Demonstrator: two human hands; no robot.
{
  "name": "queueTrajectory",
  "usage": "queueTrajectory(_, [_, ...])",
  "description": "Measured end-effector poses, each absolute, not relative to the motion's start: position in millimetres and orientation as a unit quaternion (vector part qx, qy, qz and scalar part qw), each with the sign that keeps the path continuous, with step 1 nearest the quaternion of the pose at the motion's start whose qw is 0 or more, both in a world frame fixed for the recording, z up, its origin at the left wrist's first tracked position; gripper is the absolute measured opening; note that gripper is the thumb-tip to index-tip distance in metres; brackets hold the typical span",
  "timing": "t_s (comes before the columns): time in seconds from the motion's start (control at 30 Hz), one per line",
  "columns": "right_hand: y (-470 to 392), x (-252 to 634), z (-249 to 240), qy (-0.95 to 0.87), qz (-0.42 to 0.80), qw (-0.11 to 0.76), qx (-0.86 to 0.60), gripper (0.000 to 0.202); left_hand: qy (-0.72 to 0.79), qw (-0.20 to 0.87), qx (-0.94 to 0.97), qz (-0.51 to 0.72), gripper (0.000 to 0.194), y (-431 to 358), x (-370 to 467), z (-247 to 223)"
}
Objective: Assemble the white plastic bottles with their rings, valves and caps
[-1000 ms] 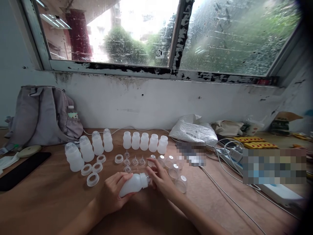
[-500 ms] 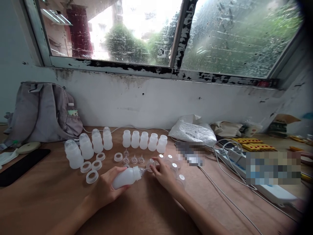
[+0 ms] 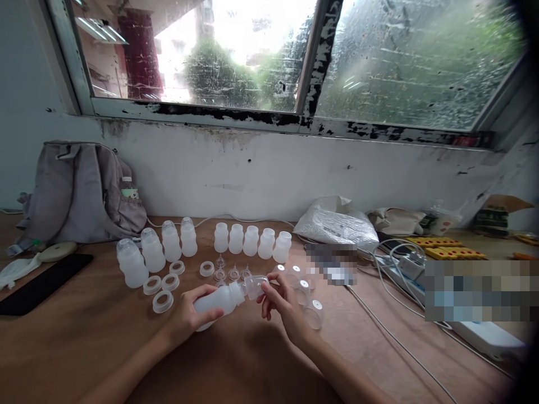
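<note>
My left hand is wrapped around a frosted baby bottle, tilted with its teat end toward the right. Between the fingers of my right hand is a clear bottle cap, its opening facing the teat at very close range; I cannot tell if they touch. Just behind lie several clear teats and a collar ring. More rings rest left of my left hand. Several clear caps with white round tops lie beside my right hand.
Capped bottles stand at the left, and a row of uncapped bottles stands behind the teats. A grey backpack and a black mat are far left. A silver bag, cables and a white power strip occupy the right.
My right hand has lifted the clear cap off the table and turned it sideways toward the bottle's teat. My left hand still holds the bottle tilted. The view has shifted slightly.
</note>
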State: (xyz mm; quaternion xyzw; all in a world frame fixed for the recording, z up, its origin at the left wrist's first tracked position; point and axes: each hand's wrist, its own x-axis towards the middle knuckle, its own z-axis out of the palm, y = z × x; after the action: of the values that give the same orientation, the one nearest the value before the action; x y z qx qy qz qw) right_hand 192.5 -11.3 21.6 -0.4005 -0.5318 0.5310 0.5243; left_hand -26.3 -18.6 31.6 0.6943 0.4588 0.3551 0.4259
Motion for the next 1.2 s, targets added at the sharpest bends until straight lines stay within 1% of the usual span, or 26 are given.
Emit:
queueTrajectory(0.23, [-16,187,20,-0.556,0.532,0.485,-0.416,0.029,0.462,0.419,0.7,0.347,0.039,-19,-26,30])
queueTrajectory(0.37, [-15,189,17,-0.583,0.496,0.463,-0.447,0.032,0.471,0.417,0.699,0.341,0.042,-17,-27,27])
queueTrajectory(0.5, [-18,192,22,-0.661,0.431,0.413,-0.455,0.03,0.461,0.465,0.683,0.324,0.048,-17,-28,27])
queueTrajectory(0.57, [-22,193,26,-0.698,0.419,0.375,-0.444,0.03,0.444,0.496,0.678,0.313,0.047,-19,-28,29])
queueTrajectory(0.63, [-27,192,27,-0.718,0.407,0.358,-0.437,0.03,0.431,0.518,0.672,0.307,0.046,-21,-28,31])
queueTrajectory(0.7, [-31,192,22,-0.726,0.381,0.373,-0.435,0.029,0.423,0.54,0.66,0.308,0.047,-23,-26,31])
queueTrajectory(0.87, [-42,193,3,-0.706,0.279,0.465,-0.456,0.023,0.372,0.612,0.616,0.328,0.048,-31,-17,27])
queueTrajectory(0.93, [-46,192,0,-0.695,0.261,0.482,-0.466,0.024,0.363,0.625,0.605,0.334,0.049,-36,-13,27])
queueTrajectory(1.07, [-50,188,3,-0.689,0.259,0.492,-0.464,0.029,0.358,0.618,0.607,0.348,0.049,-46,-7,30])
queueTrajectory(1.2, [-49,184,6,-0.687,0.274,0.508,-0.442,0.032,0.36,0.588,0.631,0.356,0.05,-53,-4,32])
